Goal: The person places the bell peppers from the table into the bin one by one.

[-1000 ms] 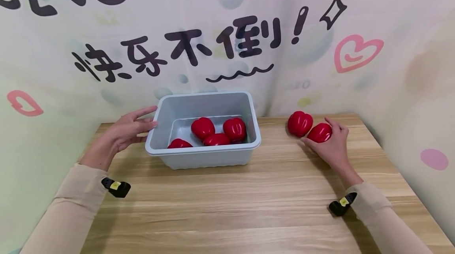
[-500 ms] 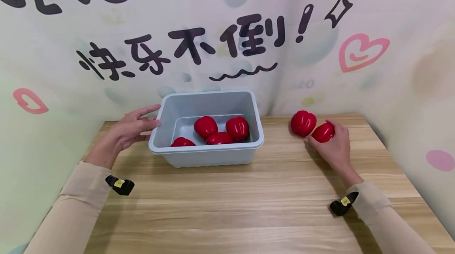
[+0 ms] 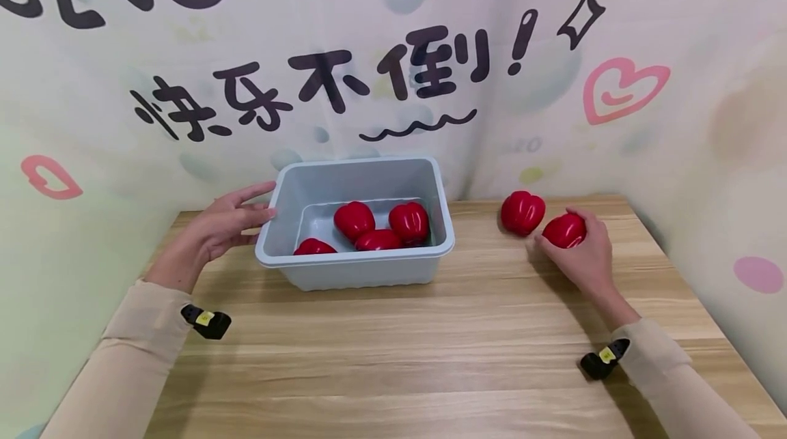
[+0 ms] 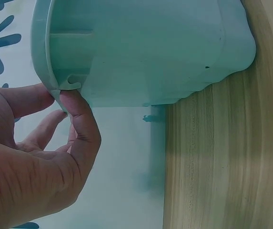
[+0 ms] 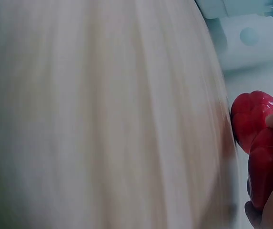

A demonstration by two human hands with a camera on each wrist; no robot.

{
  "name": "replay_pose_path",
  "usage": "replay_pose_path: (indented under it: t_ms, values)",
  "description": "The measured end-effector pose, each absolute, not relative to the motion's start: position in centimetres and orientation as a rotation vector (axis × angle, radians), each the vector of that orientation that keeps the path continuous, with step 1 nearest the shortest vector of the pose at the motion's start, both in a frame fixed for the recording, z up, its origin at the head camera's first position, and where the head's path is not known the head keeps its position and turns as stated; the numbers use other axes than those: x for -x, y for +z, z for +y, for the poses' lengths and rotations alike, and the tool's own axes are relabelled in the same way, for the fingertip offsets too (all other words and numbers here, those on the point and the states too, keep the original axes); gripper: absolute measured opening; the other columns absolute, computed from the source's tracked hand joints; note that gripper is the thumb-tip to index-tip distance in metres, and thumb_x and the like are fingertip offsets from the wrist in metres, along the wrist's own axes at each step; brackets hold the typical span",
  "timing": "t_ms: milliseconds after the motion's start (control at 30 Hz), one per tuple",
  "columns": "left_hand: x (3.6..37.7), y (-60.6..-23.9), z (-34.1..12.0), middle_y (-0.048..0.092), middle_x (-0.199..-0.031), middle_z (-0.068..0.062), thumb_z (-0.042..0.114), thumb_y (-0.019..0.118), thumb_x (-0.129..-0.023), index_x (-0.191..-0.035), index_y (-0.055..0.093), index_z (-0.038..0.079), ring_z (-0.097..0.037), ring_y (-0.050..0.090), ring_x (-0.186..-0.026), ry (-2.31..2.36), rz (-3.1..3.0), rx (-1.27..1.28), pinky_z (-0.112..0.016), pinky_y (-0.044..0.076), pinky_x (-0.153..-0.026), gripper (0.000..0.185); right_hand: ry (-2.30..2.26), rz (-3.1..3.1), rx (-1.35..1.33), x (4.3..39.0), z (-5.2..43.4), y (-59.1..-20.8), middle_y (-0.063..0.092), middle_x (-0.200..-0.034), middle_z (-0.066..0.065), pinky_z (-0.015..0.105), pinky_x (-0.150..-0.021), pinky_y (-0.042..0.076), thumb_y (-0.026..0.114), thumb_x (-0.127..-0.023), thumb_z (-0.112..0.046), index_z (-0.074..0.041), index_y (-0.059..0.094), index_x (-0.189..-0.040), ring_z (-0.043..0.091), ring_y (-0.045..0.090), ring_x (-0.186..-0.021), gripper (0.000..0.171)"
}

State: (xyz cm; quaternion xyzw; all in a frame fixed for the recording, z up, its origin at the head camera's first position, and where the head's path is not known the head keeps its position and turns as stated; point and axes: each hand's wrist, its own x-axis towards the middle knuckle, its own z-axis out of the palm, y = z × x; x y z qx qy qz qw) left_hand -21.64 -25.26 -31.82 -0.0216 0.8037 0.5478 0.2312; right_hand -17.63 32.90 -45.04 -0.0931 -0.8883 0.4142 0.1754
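One glossy, ribbed red pepper (image 3: 563, 231) is sitting in my right hand (image 3: 584, 255), fingers curling round it; a second pepper (image 3: 522, 212) is lying just beyond. My left hand (image 3: 215, 229) is spreading against the grey tub (image 3: 356, 268).

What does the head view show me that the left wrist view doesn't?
Only the head view shows the four red peppers inside the bin, the right hand gripping a red pepper, and another loose pepper beside it. Only the left wrist view shows the fingertips under the rim's lip. Both show the left hand at the grey bin on the wooden table.
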Motion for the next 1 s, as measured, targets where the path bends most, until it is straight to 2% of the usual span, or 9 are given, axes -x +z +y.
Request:
replay_pose_path:
  t_ms: [133,200,300,400,500,800,1000]
  values:
    - [21.6,-31.9,-25.2,0.033,-0.172,-0.021,0.021,0.058,-0.109,-0.172,0.010,0.026,-0.042,0.040,-0.152,1.512,2.204,0.061,-0.051,0.045,-0.115,0.080,1.181,-2.518,0.282,17.2,33.2,-44.5,0.047,-0.152,0.026,0.064,-0.097,0.055,0.081,-0.089,-0.028,-0.008,0.043,-0.156,0.046,0.046,-0.138,0.079]
    - [21.7,-32.0,-25.2,0.033,-0.172,-0.021,0.021,0.058,-0.109,-0.172,0.010,0.026,-0.042,0.040,-0.152,1.511,2.206,0.057,-0.051,0.046,-0.115,0.080,1.186,-2.520,0.289,17.1,33.3,-44.1,0.046,-0.154,0.025,0.059,-0.094,0.056,0.081,-0.090,-0.029,-0.009,0.042,-0.157,0.045,0.045,-0.139,0.080]
    - [21.8,-32.0,-25.2,0.034,-0.172,-0.020,0.022,0.058,-0.109,-0.172,0.011,0.026,-0.041,0.042,-0.151,1.509,2.210,0.059,-0.048,0.047,-0.113,0.079,1.210,-2.509,0.297,17.1,33.3,-43.6,0.046,-0.156,0.022,0.039,-0.088,0.056,0.081,-0.090,-0.032,-0.012,0.041,-0.159,0.042,0.045,-0.140,0.082]
    - [21.8,-32.1,-25.3,0.035,-0.172,-0.020,0.022,0.058,-0.109,-0.172,0.011,0.027,-0.038,0.044,-0.149,1.507,2.212,0.060,-0.045,0.047,-0.110,0.079,1.241,-2.485,0.297,17.2,33.2,-43.1,0.047,-0.157,0.018,0.018,-0.081,0.048,0.082,-0.090,-0.033,-0.014,0.041,-0.159,0.038,0.046,-0.139,0.082]
    - [21.9,-32.1,-25.4,0.035,-0.172,-0.020,0.022,0.059,-0.109,-0.172,0.011,0.027,-0.036,0.046,-0.146,1.506,2.214,0.059,-0.045,0.048,-0.110,0.080,1.263,-2.463,0.292,17.2,33.0,-42.5,0.047,-0.156,0.016,0.009,-0.076,0.043,0.081,-0.090,-0.032,-0.015,0.041,-0.159,0.035,0.047,-0.137,0.081]
    - [21.9,-32.2,-25.3,0.033,-0.172,-0.020,0.021,0.058,-0.109,-0.172,0.010,0.027,-0.041,0.040,-0.153,1.523,2.194,0.072,-0.048,0.046,-0.113,0.080,1.291,-2.433,0.224,17.2,31.5,-40.3,0.050,-0.154,0.011,0.006,-0.077,0.045,0.083,-0.089,-0.031,-0.016,0.043,-0.158,0.027,0.048,-0.135,0.081]
    - [21.8,-32.2,-25.4,0.033,-0.172,-0.021,0.022,0.058,-0.109,-0.172,0.010,0.028,-0.042,0.041,-0.152,1.505,2.218,0.060,-0.043,0.049,-0.108,0.080,1.325,-2.416,0.177,17.4,30.1,-39.1,0.050,-0.156,0.009,0.008,-0.080,0.047,0.083,-0.090,-0.031,-0.019,0.042,-0.158,0.025,0.047,-0.136,0.081]
